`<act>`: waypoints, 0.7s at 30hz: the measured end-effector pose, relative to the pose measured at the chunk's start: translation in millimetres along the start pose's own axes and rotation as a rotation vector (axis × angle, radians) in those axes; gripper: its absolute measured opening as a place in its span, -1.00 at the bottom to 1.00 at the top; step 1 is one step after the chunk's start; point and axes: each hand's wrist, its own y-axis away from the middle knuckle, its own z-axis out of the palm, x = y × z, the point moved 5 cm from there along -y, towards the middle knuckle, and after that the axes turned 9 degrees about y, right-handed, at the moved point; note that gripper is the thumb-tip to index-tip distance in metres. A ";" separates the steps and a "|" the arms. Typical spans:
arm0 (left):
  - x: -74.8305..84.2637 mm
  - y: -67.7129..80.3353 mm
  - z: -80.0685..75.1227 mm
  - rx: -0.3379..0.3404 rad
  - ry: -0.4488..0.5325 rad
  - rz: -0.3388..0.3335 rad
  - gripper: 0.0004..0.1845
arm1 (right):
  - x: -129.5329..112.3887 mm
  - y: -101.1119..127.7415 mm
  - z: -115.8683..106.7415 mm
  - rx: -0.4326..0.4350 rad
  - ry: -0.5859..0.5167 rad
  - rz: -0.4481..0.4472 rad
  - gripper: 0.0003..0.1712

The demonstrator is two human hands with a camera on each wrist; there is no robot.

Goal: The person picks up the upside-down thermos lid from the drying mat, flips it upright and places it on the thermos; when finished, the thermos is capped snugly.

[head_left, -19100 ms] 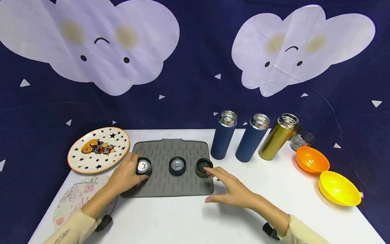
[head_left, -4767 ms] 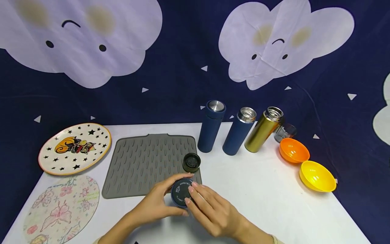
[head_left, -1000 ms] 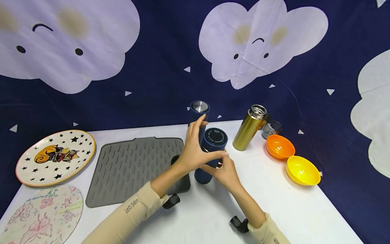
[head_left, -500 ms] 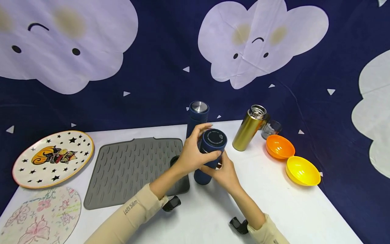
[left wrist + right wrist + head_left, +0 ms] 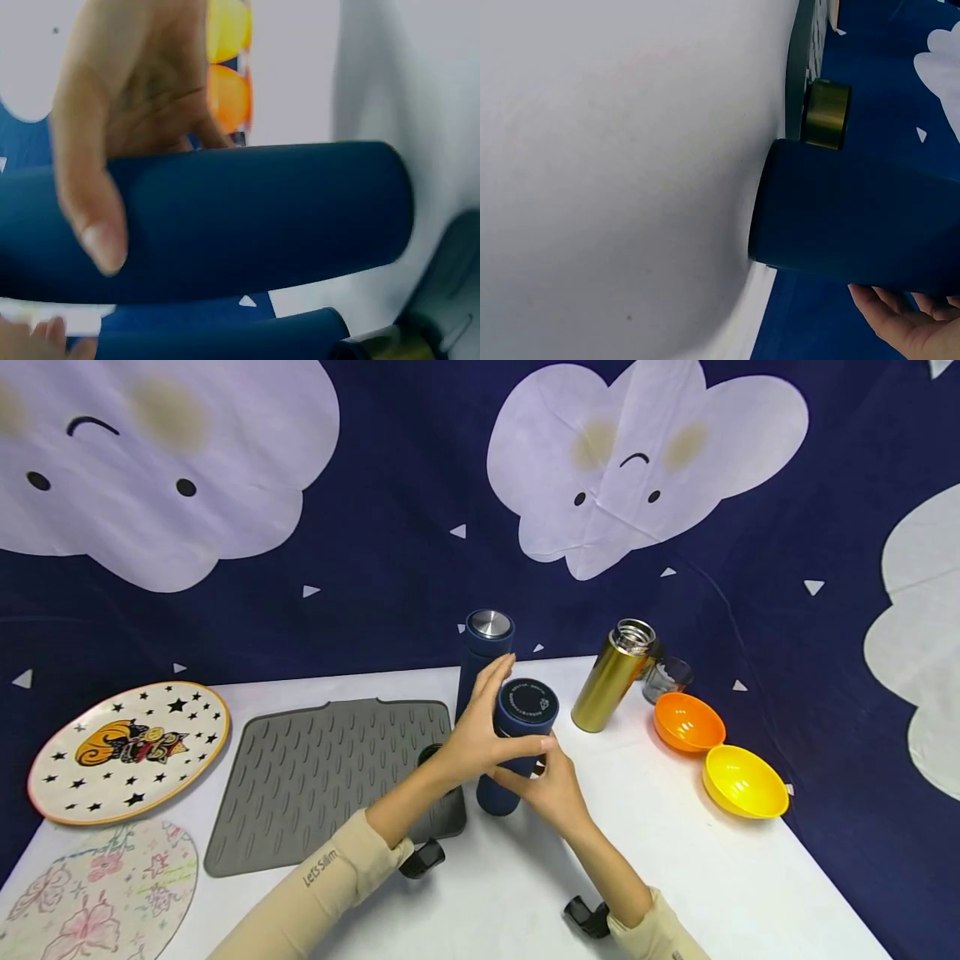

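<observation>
Navy flask (image 5: 517, 739) stood on bench (image 5: 712, 877), just right of grey mat (image 5: 322, 777), lid (image 5: 528, 700) fitted. Left hand (image 5: 480, 735) grip wrapped round flask upper part, thumb across front. Right hand (image 5: 551, 781) grip curled round flask body lower down. Second navy flask (image 5: 483, 652) just behind; gold flask (image 5: 611, 677) further right, uncapped. Gold cap (image 5: 826, 114) at mat edge beside held flask.

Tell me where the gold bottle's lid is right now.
In the head view the gold lid sits on the right edge of the grey mat, mostly hidden behind the left hand. The right wrist view shows it just beyond the held blue bottle.
</observation>
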 end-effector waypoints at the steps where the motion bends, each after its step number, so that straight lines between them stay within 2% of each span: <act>1: 0.6 1.4 -0.1 0.048 -0.052 0.016 0.13 | 0.2 0.1 -0.1 0.003 0.002 -0.001 -0.28; 3: 0.9 4.3 0.6 0.130 -0.122 0.056 0.11 | 0.6 0.3 -0.4 0.009 0.008 -0.002 -0.33; 5: 1.1 6.8 1.6 0.157 -0.102 0.109 -0.06 | 0.7 0.3 -0.2 0.011 0.010 -0.005 -0.30; 7: 0.8 7.6 2.5 0.095 -0.016 0.138 -0.19 | 0.9 0.3 0.0 0.009 0.001 -0.007 -0.27; 9: -0.1 7.7 3.6 0.040 0.029 0.118 -0.18 | 0.9 -0.1 0.3 0.005 -0.009 -0.018 -0.24; 11: 0.1 7.2 4.4 0.029 0.000 0.097 -0.14 | 1.0 -0.2 0.3 0.008 -0.013 -0.024 -0.26; 14: 0.8 4.5 3.1 0.035 -0.093 0.056 0.01 | 0.8 0.9 0.4 0.003 -0.014 -0.020 -0.28; 15: 1.0 2.8 1.6 0.025 -0.084 0.043 0.03 | 0.3 1.3 0.6 -0.002 -0.015 -0.019 -0.26; 17: 0.4 -0.9 -1.7 -0.041 0.045 0.021 0.04 | -0.2 2.1 1.7 -0.020 -0.036 -0.015 -0.23; 19: -2.0 -3.2 -4.3 -0.125 0.222 -0.025 0.08 | -1.1 2.1 2.9 -0.042 -0.058 -0.019 -0.15; 21: -4.8 -3.1 -4.6 -0.168 0.336 -0.067 0.12 | -1.7 2.1 3.2 -0.048 -0.067 -0.024 -0.10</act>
